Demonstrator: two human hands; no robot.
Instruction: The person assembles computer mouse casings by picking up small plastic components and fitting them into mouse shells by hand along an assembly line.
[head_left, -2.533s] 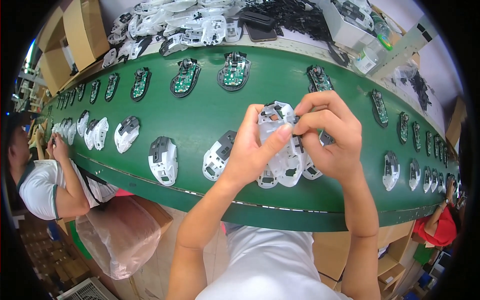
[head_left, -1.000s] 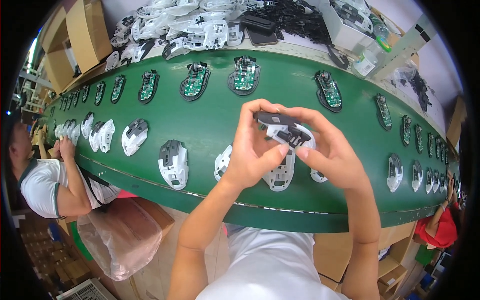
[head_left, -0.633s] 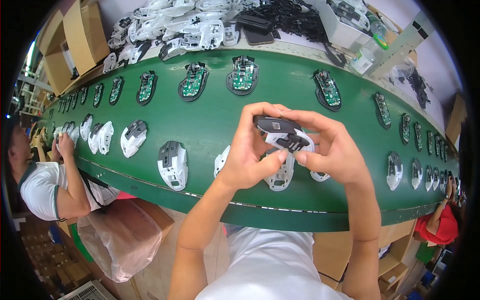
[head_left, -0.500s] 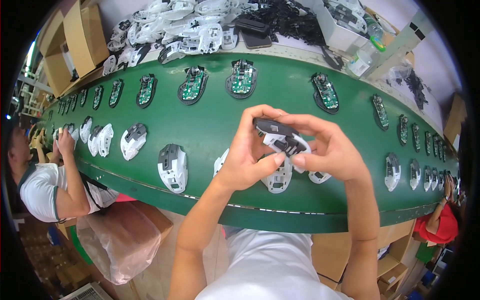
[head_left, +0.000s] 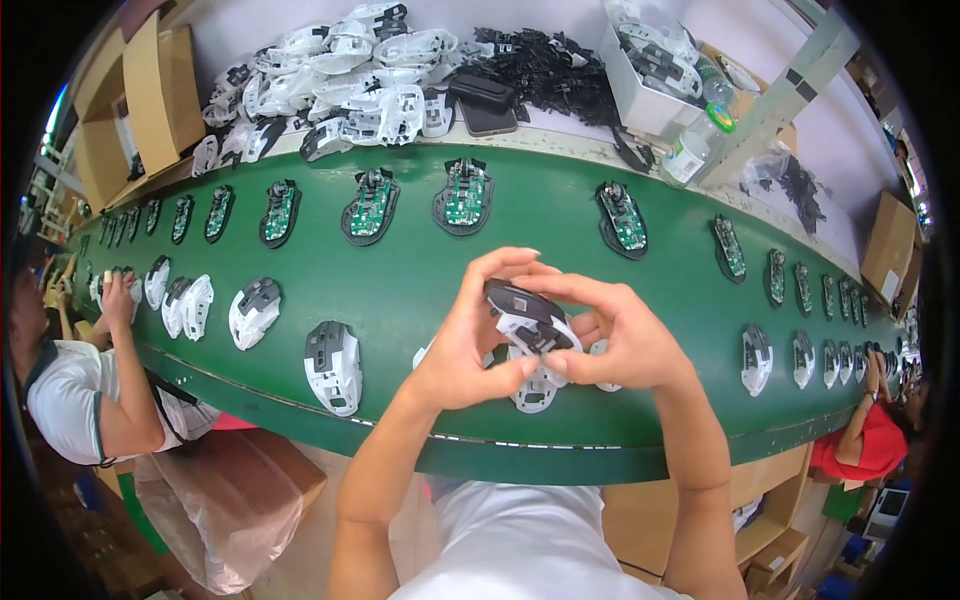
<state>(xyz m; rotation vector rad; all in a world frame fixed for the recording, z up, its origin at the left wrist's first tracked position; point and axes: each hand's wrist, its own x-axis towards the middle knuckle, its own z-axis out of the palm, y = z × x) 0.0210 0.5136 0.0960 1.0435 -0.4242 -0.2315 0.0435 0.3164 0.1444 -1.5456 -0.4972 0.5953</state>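
Above the green conveyor belt [head_left: 400, 282], a computer mouse top shell [head_left: 527, 318], dark grey and white, is held tilted between both hands. My left hand [head_left: 462, 350] is closed on its left side, the thumb at its lower edge. From the right, my right hand [head_left: 628, 338] grips it, with fingers over the top and the thumb near the left thumb. Partly hidden beneath the hands lies another white shell [head_left: 535, 397]. Left of them a grey-and-white mouse shell [head_left: 334, 368] rests on the belt. Beyond the hands sits a black mouse base with a green circuit board [head_left: 465, 200].
Several more bases [head_left: 622, 222] and shells [head_left: 756, 360] line the belt. Along the back ledge are piled white shells [head_left: 350, 75], black small parts [head_left: 560, 75], a phone [head_left: 488, 120], a white box [head_left: 640, 100] and a bottle [head_left: 695, 150]. Co-workers sit left [head_left: 85, 400] and right [head_left: 860, 445].
The whole view has shifted, so the belt and its contents appear lower and slightly left. Both hands keep hold of the shell, which has turned a little between the fingers.
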